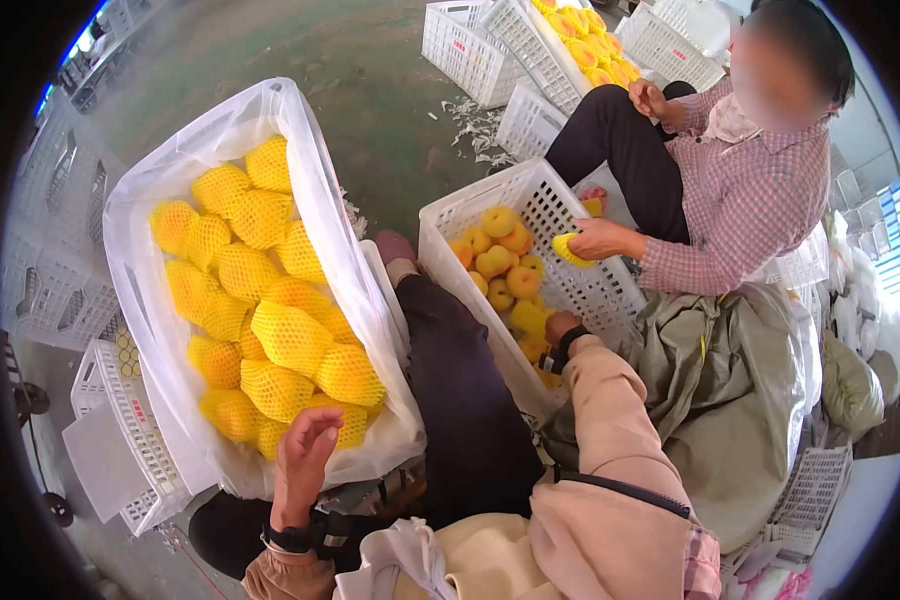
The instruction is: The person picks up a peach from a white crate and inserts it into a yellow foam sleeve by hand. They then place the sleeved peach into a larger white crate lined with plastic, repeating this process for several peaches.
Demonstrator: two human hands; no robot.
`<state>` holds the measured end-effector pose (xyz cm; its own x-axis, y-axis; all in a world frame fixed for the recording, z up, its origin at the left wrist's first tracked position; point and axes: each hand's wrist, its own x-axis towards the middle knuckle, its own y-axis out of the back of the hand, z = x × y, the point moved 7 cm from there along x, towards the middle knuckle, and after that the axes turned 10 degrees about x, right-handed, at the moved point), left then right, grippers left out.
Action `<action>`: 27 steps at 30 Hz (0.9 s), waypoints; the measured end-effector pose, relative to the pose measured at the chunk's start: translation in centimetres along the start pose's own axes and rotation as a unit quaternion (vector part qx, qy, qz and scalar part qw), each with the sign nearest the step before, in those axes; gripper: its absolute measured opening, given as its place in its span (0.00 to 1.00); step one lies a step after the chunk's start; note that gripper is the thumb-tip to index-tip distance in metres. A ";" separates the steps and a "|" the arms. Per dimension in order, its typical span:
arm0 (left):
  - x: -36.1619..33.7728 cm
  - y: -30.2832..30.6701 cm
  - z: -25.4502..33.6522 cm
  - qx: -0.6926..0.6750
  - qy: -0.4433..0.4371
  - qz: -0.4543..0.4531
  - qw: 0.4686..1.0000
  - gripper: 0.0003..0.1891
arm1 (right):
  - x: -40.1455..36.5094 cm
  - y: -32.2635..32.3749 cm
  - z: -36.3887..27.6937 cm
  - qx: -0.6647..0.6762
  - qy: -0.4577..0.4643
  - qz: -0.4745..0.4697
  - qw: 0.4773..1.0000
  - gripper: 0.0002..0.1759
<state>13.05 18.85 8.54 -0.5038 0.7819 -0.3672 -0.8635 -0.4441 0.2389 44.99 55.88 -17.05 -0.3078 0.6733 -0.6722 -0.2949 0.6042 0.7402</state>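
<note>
Peaches or similar round fruit (500,222), bare and yellow-orange, lie in a white slatted crate (610,292) at a seated worker's right, just beyond the right hand (562,328), which reaches in over the crate's near half; its fingers are partly hidden, and its grip cannot be told. Fruit in yellow foam nets (290,337) fills a crate lined with white plastic (332,200) at the worker's left, where the left hand (308,452), fingers loosely curled and parted, hovers by the nearest pieces. Across the slatted crate, a co-worker (740,190) in a checked shirt holds a yellow net (572,250).
</note>
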 end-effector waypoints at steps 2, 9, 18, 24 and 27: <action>0.0 -0.2 -0.2 -0.004 -0.005 -0.006 1.000 0.12 | -2.1 4.6 -0.6 0.170 0.043 0.194 0.965 0.13; -2.1 -0.8 3.4 -0.182 -0.152 0.012 0.972 0.18 | -31.4 19.4 -17.2 0.452 0.456 0.375 0.669 0.12; -5.0 2.3 1.8 -0.234 -0.074 -0.129 0.961 0.21 | -38.8 15.9 -30.1 0.334 0.598 0.218 0.695 0.12; -7.0 3.2 0.0 -0.260 -0.126 -0.119 0.950 0.13 | -38.3 12.3 -34.2 0.798 0.360 -0.402 0.268 0.18; -8.2 4.5 0.7 -0.201 -0.080 -0.028 0.976 0.12 | -35.7 7.9 -36.9 0.533 0.624 -0.126 0.557 0.23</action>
<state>13.35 10.74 13.29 -0.4736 0.8537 -0.2163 -0.8450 -0.5097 -0.1617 20.27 20.90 12.36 -0.9635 0.0905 0.2519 0.0281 0.9702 -0.2408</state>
